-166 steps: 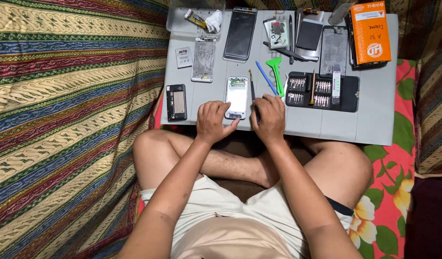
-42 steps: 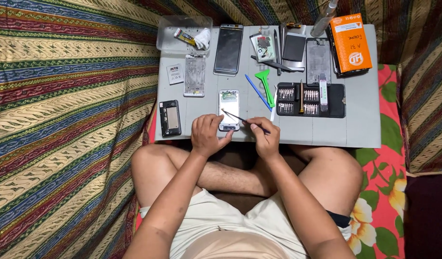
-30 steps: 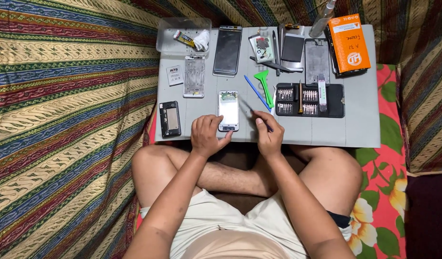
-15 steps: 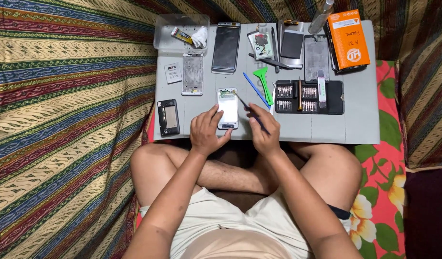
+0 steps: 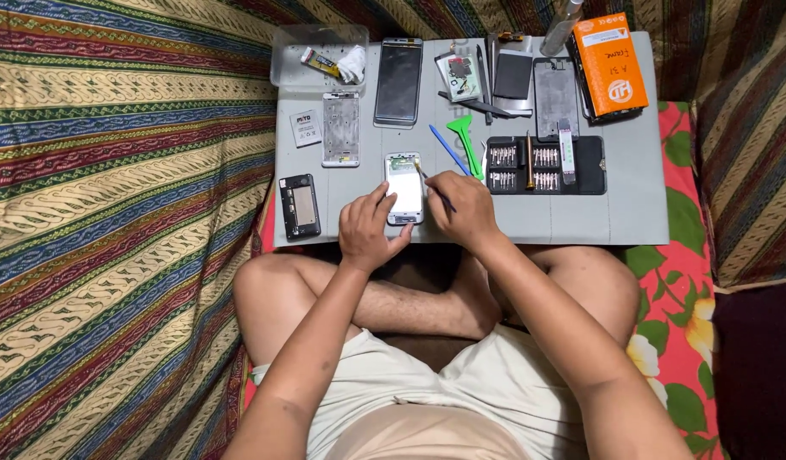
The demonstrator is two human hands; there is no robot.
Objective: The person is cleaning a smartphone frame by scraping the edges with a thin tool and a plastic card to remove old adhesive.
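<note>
Since half a second ago, the thin dark tool (image 5: 434,189) is being brought onto the phone's top edge by the right hand (image 5: 461,207), fingers pinched on it. The flat, white-backed phone (image 5: 404,188) is being steadied on the smooth grey mat (image 5: 631,213) by the left hand (image 5: 367,232), fingers clasping its lower left edge.

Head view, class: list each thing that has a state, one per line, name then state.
Left hand: steadying the white phone.
Right hand: gripping the thin tool.
White phone: opened, flat on the mat.
Thin tool: tip at the phone's top edge.
Bit case: open.
Orange box: closed.
Mat: flat.
</note>
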